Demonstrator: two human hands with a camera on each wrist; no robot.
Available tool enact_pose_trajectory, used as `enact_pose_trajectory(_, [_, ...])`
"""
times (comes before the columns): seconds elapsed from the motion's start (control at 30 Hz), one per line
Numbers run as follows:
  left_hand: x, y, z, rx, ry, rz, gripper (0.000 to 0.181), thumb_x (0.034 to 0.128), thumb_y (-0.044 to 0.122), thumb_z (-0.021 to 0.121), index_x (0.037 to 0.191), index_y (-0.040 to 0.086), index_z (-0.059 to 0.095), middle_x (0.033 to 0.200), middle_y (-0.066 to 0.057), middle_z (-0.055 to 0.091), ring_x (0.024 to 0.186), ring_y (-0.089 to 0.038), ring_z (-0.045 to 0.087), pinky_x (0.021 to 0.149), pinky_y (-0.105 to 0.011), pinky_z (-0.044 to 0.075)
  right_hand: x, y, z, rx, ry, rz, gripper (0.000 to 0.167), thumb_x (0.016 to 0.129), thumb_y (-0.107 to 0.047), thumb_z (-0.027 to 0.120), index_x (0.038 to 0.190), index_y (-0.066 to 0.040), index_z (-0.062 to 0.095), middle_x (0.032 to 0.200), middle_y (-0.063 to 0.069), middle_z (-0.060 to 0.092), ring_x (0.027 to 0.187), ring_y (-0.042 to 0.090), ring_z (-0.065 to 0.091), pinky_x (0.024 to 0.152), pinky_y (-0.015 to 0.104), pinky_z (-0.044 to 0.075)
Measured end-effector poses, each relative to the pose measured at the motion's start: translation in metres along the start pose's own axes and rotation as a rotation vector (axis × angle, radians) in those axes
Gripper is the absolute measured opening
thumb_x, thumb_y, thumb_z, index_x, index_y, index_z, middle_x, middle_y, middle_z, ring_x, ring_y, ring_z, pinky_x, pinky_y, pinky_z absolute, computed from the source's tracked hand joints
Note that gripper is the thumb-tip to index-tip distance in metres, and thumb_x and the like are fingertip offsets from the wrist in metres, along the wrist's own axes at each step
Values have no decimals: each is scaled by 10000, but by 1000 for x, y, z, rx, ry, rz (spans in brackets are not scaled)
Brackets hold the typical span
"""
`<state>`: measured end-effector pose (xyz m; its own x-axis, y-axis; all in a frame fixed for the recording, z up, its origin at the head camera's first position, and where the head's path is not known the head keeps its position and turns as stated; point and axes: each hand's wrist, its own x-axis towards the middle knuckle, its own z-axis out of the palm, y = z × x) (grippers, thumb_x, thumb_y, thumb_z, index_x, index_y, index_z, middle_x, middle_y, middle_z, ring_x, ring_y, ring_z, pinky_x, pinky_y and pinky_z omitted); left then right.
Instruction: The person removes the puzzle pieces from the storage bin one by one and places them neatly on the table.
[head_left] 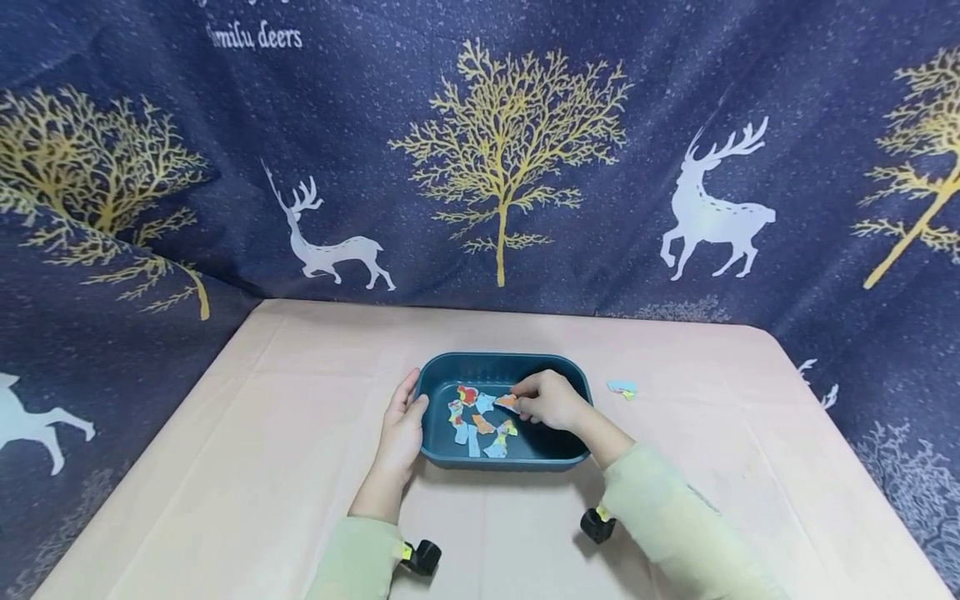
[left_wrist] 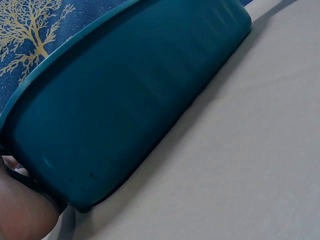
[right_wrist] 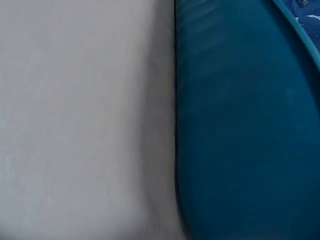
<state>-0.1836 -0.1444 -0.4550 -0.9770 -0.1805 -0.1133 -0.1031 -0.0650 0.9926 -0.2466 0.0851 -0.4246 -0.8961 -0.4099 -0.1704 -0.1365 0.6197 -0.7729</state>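
Observation:
A dark teal rectangular tub [head_left: 502, 461] with rounded corners sits on the table. My left hand [head_left: 402, 425] holds its left side, thumb by the rim; part of that hand also shows beside the tub wall [left_wrist: 115, 115] in the left wrist view. My right hand [head_left: 553, 400] reaches in over the tub's right side and pinches an orange and white puzzle piece [head_left: 506, 402] near the tub floor. Several irregular flat pieces [head_left: 483, 423], in blue, red, orange and yellow, lie in the tub's left and middle. In the right wrist view only the tub's outer wall [right_wrist: 245, 130] shows, not the hand.
A light-blue and yellow piece [head_left: 623, 388] lies on the table to the right of the tub. Pale pink cloth [head_left: 225, 500] covers the table. Behind it hangs a dark blue curtain [head_left: 450, 250] with deer and trees. Black wrist cameras [head_left: 423, 558] hang under both sleeves.

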Motion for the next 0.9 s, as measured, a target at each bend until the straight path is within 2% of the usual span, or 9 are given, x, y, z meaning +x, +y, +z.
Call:
enact_pose_trajectory(0.27, [-1,1,1,-6,0,-1,497,1009,113,361,1495,131,260,1570,-99,228,1452,-288,199,1184,-442,202,-7,2,-6,88,0,-35,275,904,-89,587,1151,15,647,889,92,715,741,153,683,638,289,589])
enact_pose_trajectory(0.5, [-2,2,1,1,4,-6,496,1008,111,361,1494,135,264,1572,-93,225,1452,-290,197,1182,-446,202,-21,0,-17,156,7,-99,297,910,-117,601,1170,26,624,902,137,702,754,176,686,655,308,593])
enact_pose_trajectory(0.63, [-2,2,1,1,3,-3,496,1010,114,359,1495,137,261,1574,-85,219,1454,-283,193,1182,-440,201,-30,-1,-26,180,33,-127,320,927,-140,587,1189,43,607,927,150,699,783,191,691,672,307,595])
enact_pose_trajectory(0.77, [-1,1,1,-1,1,2,496,1010,114,359,1496,135,259,1575,-84,217,1455,-278,193,1183,-433,201,-38,2,-35,251,61,-138,348,937,-129,571,1215,81,572,996,191,685,817,205,700,696,318,599])
enact_pose_trajectory(0.9, [-1,0,1,-7,-2,4,497,1009,111,360,1495,131,257,1573,-93,220,1454,-281,195,1184,-433,199,-45,10,-44,335,99,-138,376,939,-107,565,1233,126,533,1057,250,659,814,149,706,708,319,600])
